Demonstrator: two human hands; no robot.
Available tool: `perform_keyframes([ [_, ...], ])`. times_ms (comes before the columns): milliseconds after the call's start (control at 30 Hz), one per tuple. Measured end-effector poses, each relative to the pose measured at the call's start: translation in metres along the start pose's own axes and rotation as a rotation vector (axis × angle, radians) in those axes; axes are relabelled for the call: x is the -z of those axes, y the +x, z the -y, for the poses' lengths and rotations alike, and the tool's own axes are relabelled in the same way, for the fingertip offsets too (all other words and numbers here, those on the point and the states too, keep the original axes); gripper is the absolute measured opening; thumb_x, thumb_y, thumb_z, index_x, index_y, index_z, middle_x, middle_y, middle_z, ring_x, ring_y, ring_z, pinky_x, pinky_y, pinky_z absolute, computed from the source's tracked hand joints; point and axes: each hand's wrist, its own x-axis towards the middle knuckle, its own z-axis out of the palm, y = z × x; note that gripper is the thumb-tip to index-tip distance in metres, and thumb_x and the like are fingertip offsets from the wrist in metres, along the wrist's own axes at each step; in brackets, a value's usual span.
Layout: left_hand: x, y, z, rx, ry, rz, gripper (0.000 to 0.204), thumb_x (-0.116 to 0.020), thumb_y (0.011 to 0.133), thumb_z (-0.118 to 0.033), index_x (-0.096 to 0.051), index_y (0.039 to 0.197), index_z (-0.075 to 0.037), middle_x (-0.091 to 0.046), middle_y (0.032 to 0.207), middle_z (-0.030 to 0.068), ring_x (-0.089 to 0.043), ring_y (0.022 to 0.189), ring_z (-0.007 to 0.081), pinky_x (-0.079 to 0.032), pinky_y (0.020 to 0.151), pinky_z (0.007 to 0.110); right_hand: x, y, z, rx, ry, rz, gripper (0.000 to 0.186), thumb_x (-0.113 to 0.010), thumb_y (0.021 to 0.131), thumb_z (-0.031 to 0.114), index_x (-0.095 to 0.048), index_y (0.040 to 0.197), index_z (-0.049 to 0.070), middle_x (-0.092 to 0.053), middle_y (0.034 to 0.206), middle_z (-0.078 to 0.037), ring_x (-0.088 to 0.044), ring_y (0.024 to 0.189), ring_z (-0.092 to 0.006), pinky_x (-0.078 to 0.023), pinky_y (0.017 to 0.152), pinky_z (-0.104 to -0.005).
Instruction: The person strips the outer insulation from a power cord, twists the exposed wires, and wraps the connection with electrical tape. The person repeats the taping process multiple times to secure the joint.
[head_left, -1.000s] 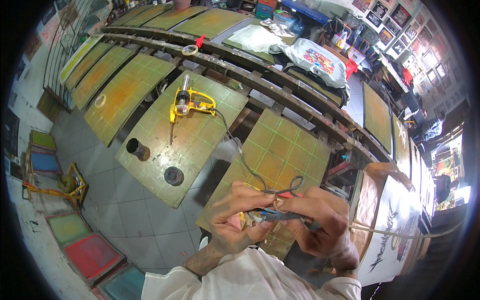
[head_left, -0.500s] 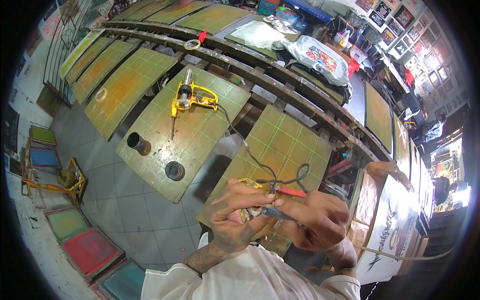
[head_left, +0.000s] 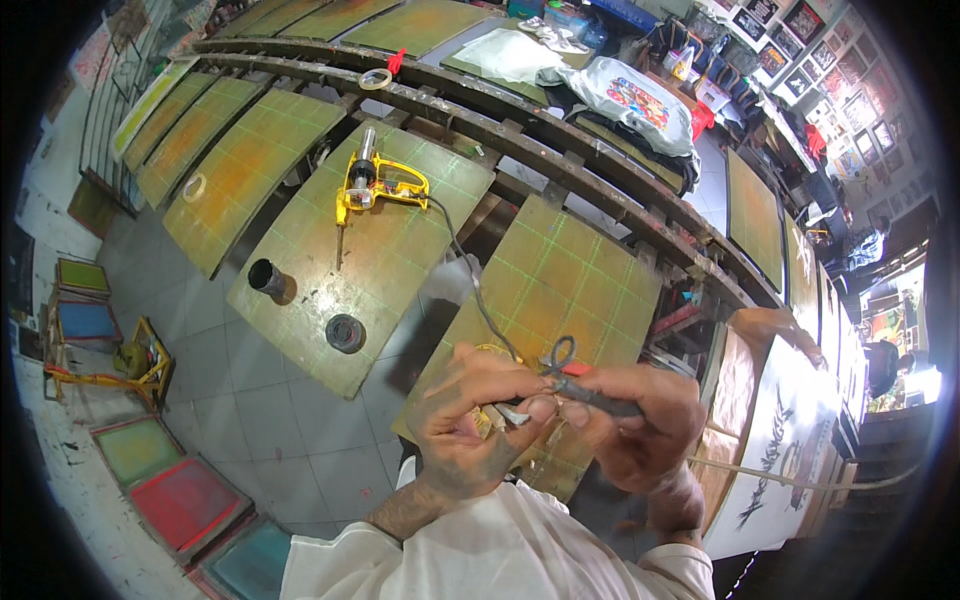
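Observation:
My two hands meet low in the middle, fingertips nearly touching. My right hand [head_left: 645, 415] grips a thick dark grey cord [head_left: 605, 402] between thumb and fingers, its end pointing at my left fingertips. My left hand [head_left: 465, 420] is closed in a pinch on the cord's tip; fine strands seem to show there, too small to make out. A whitish scrap [head_left: 513, 414] sits by the left thumb. Beyond, an opened yellow heat gun [head_left: 385, 186] with a metal nozzle lies on a board, and its thin cord [head_left: 468, 265] runs to my hands. Something red shows partly behind my right fingers.
On the same board stand a short black tube [head_left: 265, 277] and a dark round cap [head_left: 345, 333]. Boards with green grid lines [head_left: 565, 270] line a metal rail [head_left: 540, 115]. Tape rolls [head_left: 375, 79] and a printed shirt [head_left: 630, 100] lie farther off. Coloured screens [head_left: 185, 505] lean at left.
My right hand has turned and shifted slightly, so more of the thick cord shows. The cord loop behind my hands has moved left, and less of the red thing shows.

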Motion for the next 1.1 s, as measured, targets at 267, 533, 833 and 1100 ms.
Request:
perform_keyframes([
  [267, -0.003, 0.003, -0.005, 0.098, 0.004, -0.021, 0.017, -0.083, 0.08, -0.003, -0.078, 0.096, -0.005, -0.076, 0.09, 0.0051, -0.065, 0.08, 0.0167, -0.048, 0.075, 0.031, 0.014, 0.009, -0.01, -0.039, 0.025, 0.124, 0.019, -0.08, 0.085, 0.003, -0.077, 0.103, -0.001, -0.078, 0.089, -0.014, -0.076, 0.073, -0.0255, -0.059, 0.066, -0.0317],
  [533, -0.009, -0.004, 0.003, 0.054, 0.057, -0.07, 0.015, -0.084, 0.084, -0.006, -0.078, 0.097, -0.005, -0.076, 0.092, 0.005, -0.066, 0.081, 0.0159, -0.047, 0.075, 0.031, -0.001, -0.004, -0.013, 0.075, -0.16, -0.015, 0.033, -0.082, 0.08, 0.006, -0.078, 0.112, 0.003, -0.078, 0.089, -0.013, -0.076, 0.07, -0.0257, -0.059, 0.065, -0.0319],
  [833, -0.005, 0.003, -0.007, 0.106, 0.095, -0.002, 0.014, -0.083, 0.081, -0.008, -0.077, 0.093, -0.006, -0.074, 0.087, 0.0044, -0.063, 0.075, 0.0146, -0.046, 0.069, 0.029, 0.019, 0.014, -0.02, 0.203, -0.299, 0.096, 0.039, -0.087, 0.072, 0.01, -0.08, 0.11, 0.007, -0.064, 0.064, -0.006, -0.061, 0.053, -0.0206, -0.047, 0.051, -0.0328],
  [1100, -0.002, 0.001, -0.01, 0.136, 0.147, -0.009, 0.014, -0.084, 0.08, -0.008, -0.077, 0.092, -0.006, -0.073, 0.085, 0.004, -0.064, 0.075, 0.0162, -0.046, 0.068, 0.031, 0.023, 0.019, -0.02, 0.323, -0.404, 0.125, 0.04, -0.088, 0.067, 0.01, -0.08, 0.106, 0.008, -0.057, 0.06, -0.003, -0.054, 0.049, -0.0188, -0.042, 0.047, -0.033],
])
